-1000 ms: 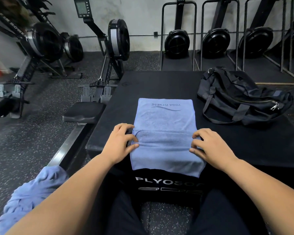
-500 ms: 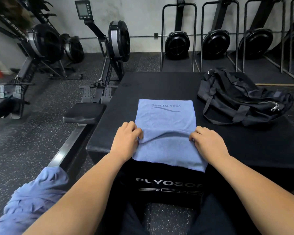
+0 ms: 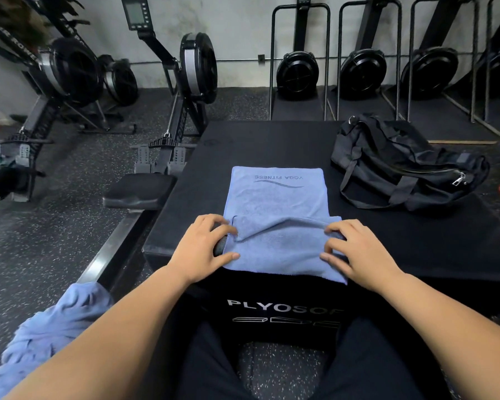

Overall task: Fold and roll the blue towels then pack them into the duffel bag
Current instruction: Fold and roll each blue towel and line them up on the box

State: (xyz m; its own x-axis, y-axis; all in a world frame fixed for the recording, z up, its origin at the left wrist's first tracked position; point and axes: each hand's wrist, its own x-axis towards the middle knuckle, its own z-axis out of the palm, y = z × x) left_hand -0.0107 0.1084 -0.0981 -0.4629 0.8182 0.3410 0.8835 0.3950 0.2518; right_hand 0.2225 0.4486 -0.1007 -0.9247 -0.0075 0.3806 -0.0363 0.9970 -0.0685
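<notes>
A pale grey concrete wall (image 3: pixel 243 27) runs across the back, above a black rubber floor (image 3: pixel 41 243) flecked with white. Rowing machines (image 3: pixel 198 67) stand at the left, one with a small monitor (image 3: pixel 134 13) on its arm, and more rowers (image 3: pixel 298 73) are stored upright along the wall at the right. A black plyo box (image 3: pixel 272 145) lettered PLYOSOF fills the middle.

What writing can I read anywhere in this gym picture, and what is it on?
"YOGA FITNESS", upside down, on the blue towel.
"PLYOSOF", cut off, on the plyo box front.
"AIR ROWE", cut off, on the left rowing machine.
Screen of the monitor: too blurred to read.
</notes>
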